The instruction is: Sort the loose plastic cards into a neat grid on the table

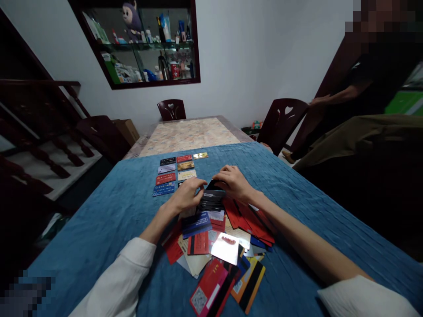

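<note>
Black cards [212, 201] lie fanned in an overlapping stack on a loose heap of bank-style cards. At the far edge of this stack, my right hand [234, 181] is closed on a dark card [213, 183], its fingers bent over the top. My left hand [189, 193] pinches at the left side of the black cards, thumb and fingers curled together. Nearer me in the heap are a blue card [197, 224], a shiny white card [226, 248], a pink-red card [209, 286] and an orange card [248, 281]. Red cards [249, 218] spread beneath my right wrist.
Past my left hand, cards stand in two neat columns, among them a blue card [164, 189] and a red card [165, 178]; a gold card [200, 156] lies at the far right. A blue cloth [132, 215] covers the table. A person [360, 83] stands at right beside a chair [280, 123].
</note>
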`<state>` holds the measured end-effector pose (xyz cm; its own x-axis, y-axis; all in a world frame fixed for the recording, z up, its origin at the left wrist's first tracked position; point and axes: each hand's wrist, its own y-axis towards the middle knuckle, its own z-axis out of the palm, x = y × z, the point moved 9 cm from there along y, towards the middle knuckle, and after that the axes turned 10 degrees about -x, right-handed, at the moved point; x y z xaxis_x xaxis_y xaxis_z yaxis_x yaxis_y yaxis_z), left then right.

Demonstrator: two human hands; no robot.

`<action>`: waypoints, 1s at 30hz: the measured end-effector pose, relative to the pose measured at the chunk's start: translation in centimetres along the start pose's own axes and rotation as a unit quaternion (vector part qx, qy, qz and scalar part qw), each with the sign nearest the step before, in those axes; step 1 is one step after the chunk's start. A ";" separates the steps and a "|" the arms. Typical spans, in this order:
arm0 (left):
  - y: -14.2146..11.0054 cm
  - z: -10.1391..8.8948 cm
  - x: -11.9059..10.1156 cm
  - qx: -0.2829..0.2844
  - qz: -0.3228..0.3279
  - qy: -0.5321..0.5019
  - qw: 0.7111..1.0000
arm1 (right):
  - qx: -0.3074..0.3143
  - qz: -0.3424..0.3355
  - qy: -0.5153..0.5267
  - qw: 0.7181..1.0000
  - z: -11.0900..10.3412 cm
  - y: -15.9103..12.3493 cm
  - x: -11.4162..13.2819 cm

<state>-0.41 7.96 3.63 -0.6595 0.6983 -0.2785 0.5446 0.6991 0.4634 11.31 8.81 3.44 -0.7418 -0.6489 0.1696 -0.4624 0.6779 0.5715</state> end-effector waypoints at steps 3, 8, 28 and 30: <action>0.0 0.0 -0.1 -0.003 -0.006 -0.008 1.000 | 0.001 -0.008 -0.015 1.000 0.4 0.0 0.1; 0.0 0.3 -0.3 0.004 -0.015 -0.012 1.000 | -0.012 -0.046 -0.015 0.999 0.9 -0.3 0.7; 0.0 0.6 0.7 -0.027 -0.034 0.014 0.999 | -0.099 -0.136 -0.079 0.983 1.2 -1.2 1.4; 0.1 0.4 0.9 -0.031 -0.038 0.012 0.999 | -0.101 -0.134 -0.092 0.981 1.2 -1.2 1.3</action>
<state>-0.73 8.66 3.06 -0.7108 0.6390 -0.2942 0.4602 0.7386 0.4926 10.33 7.51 2.03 -0.6907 -0.7081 -0.1464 -0.5609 0.3970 0.7265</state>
